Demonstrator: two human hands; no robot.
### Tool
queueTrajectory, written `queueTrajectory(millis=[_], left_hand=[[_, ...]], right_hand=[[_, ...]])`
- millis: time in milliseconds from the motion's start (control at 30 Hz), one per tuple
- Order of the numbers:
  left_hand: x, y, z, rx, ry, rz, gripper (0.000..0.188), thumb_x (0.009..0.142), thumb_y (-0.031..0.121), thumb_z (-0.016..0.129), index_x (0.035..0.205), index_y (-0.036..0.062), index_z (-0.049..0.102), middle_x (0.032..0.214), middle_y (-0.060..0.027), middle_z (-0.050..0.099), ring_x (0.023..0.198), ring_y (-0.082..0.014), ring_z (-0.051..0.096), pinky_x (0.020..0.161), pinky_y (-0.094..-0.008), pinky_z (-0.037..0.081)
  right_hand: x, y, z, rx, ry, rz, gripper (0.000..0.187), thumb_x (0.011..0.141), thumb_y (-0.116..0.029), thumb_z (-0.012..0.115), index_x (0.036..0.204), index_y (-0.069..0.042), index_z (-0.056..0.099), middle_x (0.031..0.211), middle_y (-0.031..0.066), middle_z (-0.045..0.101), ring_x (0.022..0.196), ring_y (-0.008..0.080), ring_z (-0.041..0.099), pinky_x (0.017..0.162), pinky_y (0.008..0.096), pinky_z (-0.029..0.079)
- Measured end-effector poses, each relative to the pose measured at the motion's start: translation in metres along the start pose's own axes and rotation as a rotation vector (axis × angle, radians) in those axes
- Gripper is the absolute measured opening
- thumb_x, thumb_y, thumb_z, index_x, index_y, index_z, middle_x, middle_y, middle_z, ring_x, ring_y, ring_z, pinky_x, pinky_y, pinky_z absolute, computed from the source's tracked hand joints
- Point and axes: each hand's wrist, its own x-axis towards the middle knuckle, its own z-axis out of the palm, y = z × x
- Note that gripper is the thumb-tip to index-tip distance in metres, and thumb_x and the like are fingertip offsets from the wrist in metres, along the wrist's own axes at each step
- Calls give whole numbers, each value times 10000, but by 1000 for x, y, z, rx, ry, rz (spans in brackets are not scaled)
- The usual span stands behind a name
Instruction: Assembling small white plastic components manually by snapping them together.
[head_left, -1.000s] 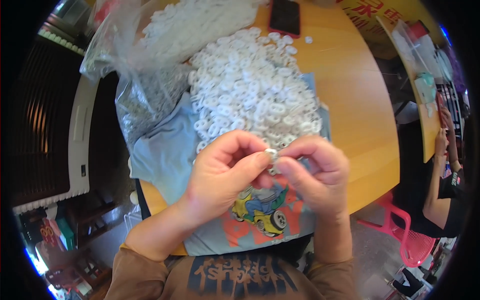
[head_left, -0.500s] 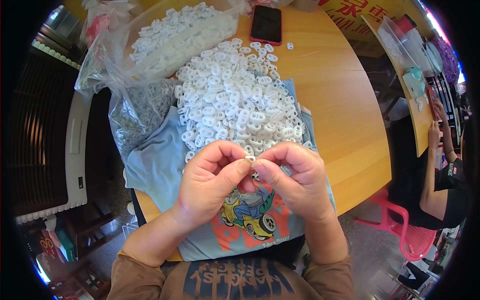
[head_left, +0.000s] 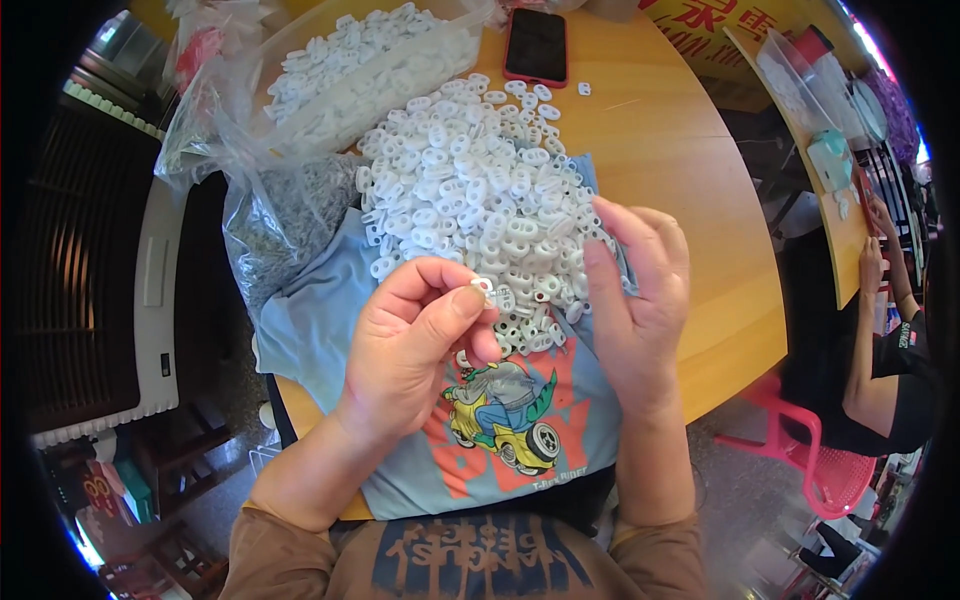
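Between the thumb and forefinger of my left hand [head_left: 400, 340] is a small white two-holed plastic piece [head_left: 482, 286], held just in front of a large heap of similar white pieces [head_left: 450, 185]. My right hand [head_left: 645, 310] hovers at the heap's right edge, thumb and fingers apart, with nothing visible in it. The heap lies on a light blue printed T-shirt [head_left: 312, 345] spread over the table and my lap. Part of the heap's right side is hidden behind my right hand.
A translucent tub [head_left: 385, 100] of white pieces and a clear bag of small grey parts [head_left: 285, 225] stand left of the heap. Behind lies a phone [head_left: 536, 45] on the wooden table [head_left: 680, 200]. At right, another person's arms [head_left: 868, 330] work near a pink chair [head_left: 835, 480].
My hands were together at the small white piece. Now my right hand has let go and moved right and up, opening, while my left keeps the piece, slightly left of before.
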Motion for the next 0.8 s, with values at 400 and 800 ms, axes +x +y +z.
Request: queueTrajectory(millis=[400, 800], left_hand=[[0, -1, 5, 2, 11, -24, 99, 839, 68, 540, 929, 31, 519, 803, -80, 596, 619, -115, 572, 559, -224, 449], [-2, -3, 6, 106, 120, 48, 63, 838, 78, 525, 899, 63, 515, 740, -61, 590, 540, -115, 547, 472, -217, 455]], right_hand=[[0, 6, 5, -319, -97, -115, 253, 664, -32, 632, 914, -66, 615, 816, 87, 517, 785, 262, 495, 702, 347, 404], [1, 4, 7, -215, 15, -188, 147, 642, -26, 638, 782, -46, 600, 765, 85, 544, 754, 258, 536, 678, 348, 430]])
